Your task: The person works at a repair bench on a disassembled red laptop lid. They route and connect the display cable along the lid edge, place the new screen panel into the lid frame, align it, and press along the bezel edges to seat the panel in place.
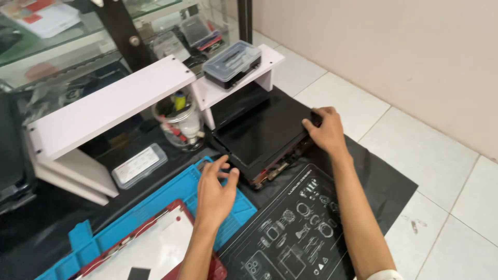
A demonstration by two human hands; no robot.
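Note:
A flat black device, thin and laptop-like with circuitry showing along its near edge, lies on a black mat on the floor. My left hand grips its near left corner, fingers curled on the edge. Over at its far right corner, my right hand clasps the side. Both hands hold the device between them.
A blue work mat carries a red-framed panel at lower left. A white low shelf holds a grey parts box; a clear jar of tools and a small flat case sit under it. White tiles lie right.

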